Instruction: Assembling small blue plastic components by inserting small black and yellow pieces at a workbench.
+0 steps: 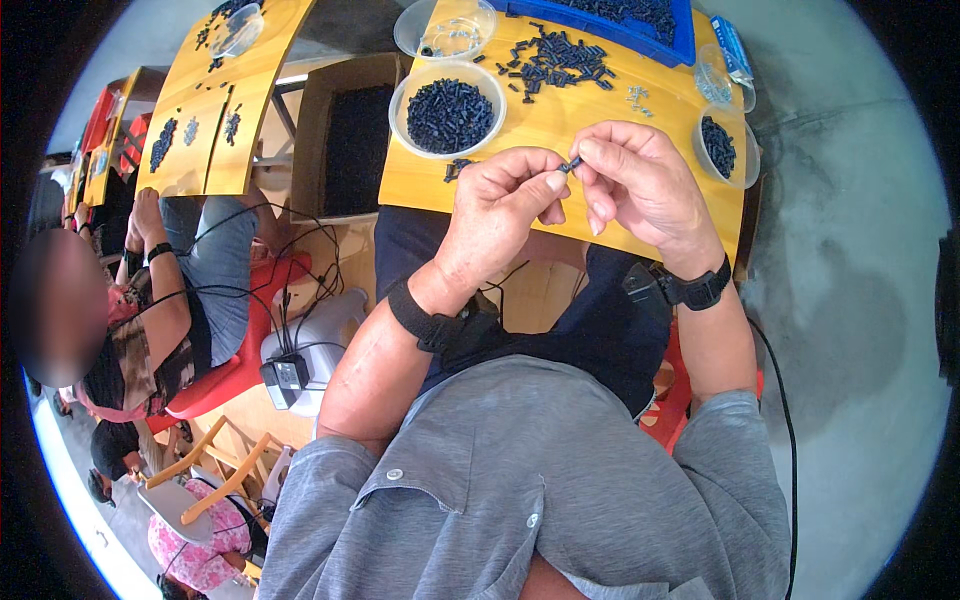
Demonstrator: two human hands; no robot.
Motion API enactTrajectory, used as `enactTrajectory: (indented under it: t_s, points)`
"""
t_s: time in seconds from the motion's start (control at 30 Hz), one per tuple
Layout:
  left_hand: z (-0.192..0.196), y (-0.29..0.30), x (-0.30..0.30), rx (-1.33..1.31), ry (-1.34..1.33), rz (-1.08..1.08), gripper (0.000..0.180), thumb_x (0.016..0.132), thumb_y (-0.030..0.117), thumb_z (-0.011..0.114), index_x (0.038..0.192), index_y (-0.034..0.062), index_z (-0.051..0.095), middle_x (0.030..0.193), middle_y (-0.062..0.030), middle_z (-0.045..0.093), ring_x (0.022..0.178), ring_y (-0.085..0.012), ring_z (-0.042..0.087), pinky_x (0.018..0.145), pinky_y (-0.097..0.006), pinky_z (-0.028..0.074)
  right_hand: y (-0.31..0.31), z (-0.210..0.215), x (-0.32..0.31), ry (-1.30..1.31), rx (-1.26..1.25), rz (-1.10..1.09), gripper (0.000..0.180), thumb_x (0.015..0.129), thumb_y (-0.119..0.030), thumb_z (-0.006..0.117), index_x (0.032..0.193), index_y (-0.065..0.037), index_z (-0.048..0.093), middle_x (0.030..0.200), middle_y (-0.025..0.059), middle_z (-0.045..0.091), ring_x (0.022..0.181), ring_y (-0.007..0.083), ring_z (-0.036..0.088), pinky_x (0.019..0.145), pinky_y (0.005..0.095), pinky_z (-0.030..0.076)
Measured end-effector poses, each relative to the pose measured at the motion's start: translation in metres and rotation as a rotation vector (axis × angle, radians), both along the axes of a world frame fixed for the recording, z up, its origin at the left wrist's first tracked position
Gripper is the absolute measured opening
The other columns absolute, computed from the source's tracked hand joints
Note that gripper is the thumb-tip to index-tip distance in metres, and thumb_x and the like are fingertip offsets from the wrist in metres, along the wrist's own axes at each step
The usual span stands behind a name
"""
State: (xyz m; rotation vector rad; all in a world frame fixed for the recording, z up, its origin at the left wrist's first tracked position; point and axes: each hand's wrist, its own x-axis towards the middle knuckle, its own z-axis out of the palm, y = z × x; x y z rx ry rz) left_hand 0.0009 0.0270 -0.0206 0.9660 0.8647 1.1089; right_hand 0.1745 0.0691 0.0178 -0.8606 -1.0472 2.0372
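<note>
Over the near edge of the yellow table (640, 215), my left hand (510, 195) and my right hand (635, 180) meet fingertip to fingertip. Between them is a small dark cylindrical piece (570, 165), pinched by both thumbs and forefingers. Its finer details are too small to make out. Left of my hands stands a round clear tub (397, 118) full of similar dark pieces. Beyond them a loose pile of dark cylindrical pieces (560, 62) lies on the tabletop. A few more dark pieces (457, 168) rest beside the tub, near my left hand.
A blue tray (683, 42) of dark pieces sits at the back. On the right are a smaller clear tub (745, 165), small silvery parts (638, 100) and a clear container (712, 75). A cardboard box (305, 150) stands left. A person (170, 240) sits at another yellow table (245, 70).
</note>
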Motion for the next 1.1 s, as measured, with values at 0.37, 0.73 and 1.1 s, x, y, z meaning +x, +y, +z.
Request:
enactTrajectory:
  t_s: [0.37, 0.73, 1.1]
  points:
    - [0.0, 0.003, -0.002, -0.015, 0.037, -0.001, 0.012, 0.089, 0.004, 0.056, 0.098, -0.0026, 0.06, 0.082, -0.0037, 0.062, 0.067, -0.0095, 0.058, 0.062, -0.022, 0.048, 0.002, -0.005, -0.004, -0.017, -0.002, -0.037, 0.02, 0.091, -0.017, 0.057, 0.087, 0.002, 0.06, 0.068, 0.0027, 0.058, 0.048, 0.0074, 0.054, 0.044, 0.0228, 0.051]
    - [-0.001, 0.005, 0.0, -0.002, 0.054, 0.091, 0.009, 0.087, 0.003, 0.058, 0.089, -0.003, 0.064, 0.072, -0.0016, 0.062, 0.061, -0.0058, 0.056, 0.056, -0.02, 0.047, 0.003, -0.007, -0.008, -0.044, 0.016, -0.058, 0.018, 0.09, -0.015, 0.057, 0.088, 0.003, 0.059, 0.07, 0.0036, 0.059, 0.048, 0.007, 0.054, 0.043, 0.0226, 0.051]
    - [0.002, 0.007, 0.006, -0.013, 0.154, 0.133, 0.01, 0.087, 0.005, 0.058, 0.087, -0.0025, 0.064, 0.068, -0.0017, 0.061, 0.057, -0.0053, 0.055, 0.053, -0.02, 0.047, -0.001, -0.015, -0.015, -0.018, -0.041, -0.178, 0.015, 0.089, -0.013, 0.059, 0.085, 0.002, 0.059, 0.069, 0.0042, 0.058, 0.046, 0.0073, 0.051, 0.042, 0.0228, 0.049]
